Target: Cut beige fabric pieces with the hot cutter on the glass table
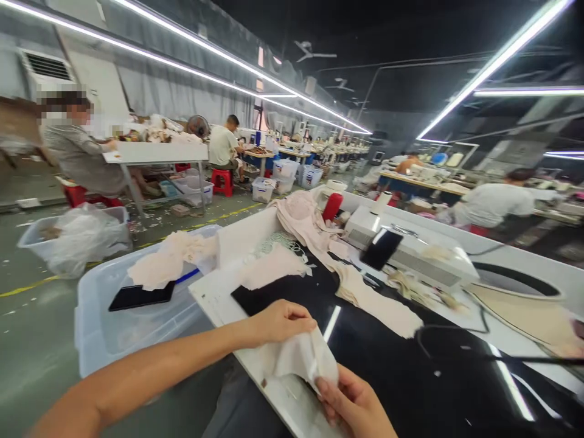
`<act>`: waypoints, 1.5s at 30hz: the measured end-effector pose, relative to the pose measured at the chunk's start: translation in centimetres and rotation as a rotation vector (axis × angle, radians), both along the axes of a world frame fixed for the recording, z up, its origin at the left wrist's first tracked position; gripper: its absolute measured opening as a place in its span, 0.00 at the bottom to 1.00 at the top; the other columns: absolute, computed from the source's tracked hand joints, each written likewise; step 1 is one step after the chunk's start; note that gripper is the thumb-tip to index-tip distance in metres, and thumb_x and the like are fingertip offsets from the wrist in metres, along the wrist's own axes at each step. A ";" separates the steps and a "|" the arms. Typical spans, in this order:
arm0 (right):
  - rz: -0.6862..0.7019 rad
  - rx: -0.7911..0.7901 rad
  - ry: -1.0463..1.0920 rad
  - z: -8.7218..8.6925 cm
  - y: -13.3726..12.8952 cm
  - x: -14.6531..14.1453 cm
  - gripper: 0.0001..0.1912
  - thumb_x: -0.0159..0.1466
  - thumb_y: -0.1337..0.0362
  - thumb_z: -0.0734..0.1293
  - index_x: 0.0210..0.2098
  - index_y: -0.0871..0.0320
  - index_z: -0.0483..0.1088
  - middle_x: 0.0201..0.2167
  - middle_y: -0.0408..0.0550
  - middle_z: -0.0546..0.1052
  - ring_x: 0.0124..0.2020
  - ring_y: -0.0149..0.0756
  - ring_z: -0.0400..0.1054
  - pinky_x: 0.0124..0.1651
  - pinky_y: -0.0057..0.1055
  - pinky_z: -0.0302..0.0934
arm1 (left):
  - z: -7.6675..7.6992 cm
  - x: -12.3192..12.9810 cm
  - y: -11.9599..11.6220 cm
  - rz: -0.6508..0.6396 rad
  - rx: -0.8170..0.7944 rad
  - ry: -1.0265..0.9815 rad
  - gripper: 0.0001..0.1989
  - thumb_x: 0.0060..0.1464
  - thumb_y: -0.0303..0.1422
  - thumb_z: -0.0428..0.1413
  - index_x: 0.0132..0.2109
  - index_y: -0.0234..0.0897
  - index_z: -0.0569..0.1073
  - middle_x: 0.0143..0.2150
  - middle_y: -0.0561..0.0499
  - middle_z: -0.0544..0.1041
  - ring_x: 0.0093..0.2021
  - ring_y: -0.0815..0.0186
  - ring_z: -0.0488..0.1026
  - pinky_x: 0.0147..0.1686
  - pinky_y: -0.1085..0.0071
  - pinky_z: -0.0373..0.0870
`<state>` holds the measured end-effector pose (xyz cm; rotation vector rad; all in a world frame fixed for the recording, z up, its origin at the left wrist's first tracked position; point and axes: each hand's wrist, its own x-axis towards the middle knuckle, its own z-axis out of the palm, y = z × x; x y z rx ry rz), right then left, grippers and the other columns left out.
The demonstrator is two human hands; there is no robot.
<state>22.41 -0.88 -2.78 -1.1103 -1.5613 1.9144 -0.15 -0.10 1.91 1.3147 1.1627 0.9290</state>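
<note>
Between my two hands a pale cream fabric piece [298,358] is stretched above the near edge of the worktable. My left hand [278,322] pinches its upper edge, fingers closed. Lower down, my right hand [349,395] grips the opposite end between thumb and fingers. A glossy black table surface [374,359] lies beyond the cloth. On it rest a pale fabric piece [274,266] and a stack of cut cream pieces [376,298]. A beige bra-like garment [303,213] lies farther back.
A phone [382,248] leans on a white machine housing [410,255]; a red thread cone [332,207] stands nearby. At left, a clear plastic bin [95,316] bears fabric and a black tablet-like object [141,296]. Several people sit at other tables.
</note>
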 end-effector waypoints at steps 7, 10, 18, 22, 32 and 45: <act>-0.182 -0.174 0.341 1.9 -1.0 -0.6 0.34 0.48 0.38 0.79 0.44 0.57 0.80 0.30 0.49 0.80 0.34 0.40 0.73 0.40 0.36 0.68 | 0.6 0.8 0.0 -0.276 -0.006 0.050 0.21 0.58 0.49 0.62 0.36 0.32 0.81 0.29 0.55 0.72 0.30 0.71 0.62 0.29 0.77 0.58; -0.413 -0.059 0.294 2.0 0.0 0.3 0.33 0.50 0.39 0.79 0.44 0.56 0.81 0.31 0.50 0.79 0.34 0.40 0.73 0.41 0.37 0.70 | 1.1 1.2 0.3 -0.407 -0.018 0.125 0.19 0.60 0.47 0.61 0.39 0.32 0.82 0.29 0.55 0.72 0.29 0.72 0.62 0.29 0.78 0.58; -0.556 0.172 -0.015 2.0 2.8 4.7 0.25 0.56 0.45 0.77 0.40 0.61 0.82 0.17 0.41 0.70 0.20 0.29 0.60 0.26 0.28 0.55 | 0.6 -0.5 3.1 -0.428 0.023 0.584 0.16 0.62 0.44 0.56 0.39 0.36 0.81 0.27 0.56 0.73 0.26 0.71 0.64 0.25 0.77 0.56; -0.531 0.364 -0.186 1.4 5.9 5.2 0.20 0.61 0.49 0.72 0.39 0.60 0.81 0.20 0.44 0.75 0.20 0.32 0.66 0.27 0.31 0.61 | -0.4 -0.8 5.2 -0.288 0.191 0.832 0.13 0.64 0.39 0.55 0.37 0.37 0.79 0.29 0.54 0.74 0.28 0.66 0.69 0.26 0.74 0.59; -0.311 0.948 -0.413 0.5 5.0 5.0 0.21 0.70 0.70 0.58 0.54 0.48 0.77 0.51 0.50 0.80 0.51 0.43 0.75 0.55 0.42 0.72 | -3.7 2.9 3.7 -0.358 0.961 0.918 0.16 0.68 0.20 0.48 0.55 0.35 0.74 0.54 0.44 0.78 0.56 0.58 0.75 0.58 0.58 0.73; -0.628 1.280 -0.244 4.4 -2.6 11.6 0.21 0.67 0.61 0.70 0.59 0.46 0.74 0.48 0.50 0.82 0.45 0.44 0.79 0.48 0.43 0.76 | -4.5 3.3 1.7 -0.395 0.947 0.824 0.15 0.72 0.28 0.51 0.61 0.38 0.75 0.61 0.44 0.77 0.62 0.56 0.74 0.62 0.57 0.74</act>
